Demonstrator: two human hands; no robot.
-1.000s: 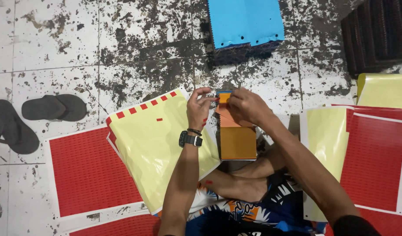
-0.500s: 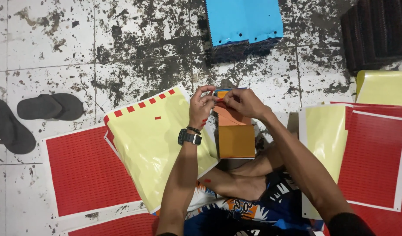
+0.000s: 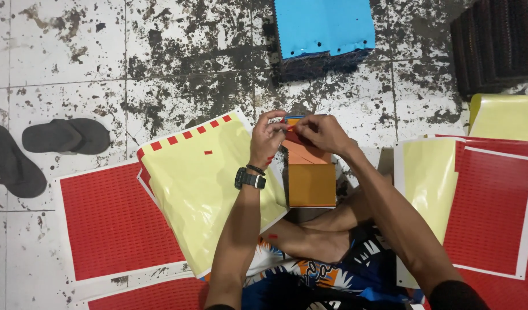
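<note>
Fingers (image 3: 275, 123) of both hands pinch a flat orange card stack (image 3: 311, 172).

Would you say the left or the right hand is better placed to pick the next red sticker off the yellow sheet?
Probably the left hand: it sits right beside the yellow backing sheet, whose remaining red stickers line its far edge. The right hand is over the orange block, farther away.

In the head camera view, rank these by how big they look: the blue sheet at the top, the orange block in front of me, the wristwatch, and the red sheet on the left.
Largest to smallest:
1. red sheet
2. blue sheet, partly cut off by the frame
3. orange block
4. wristwatch
</note>
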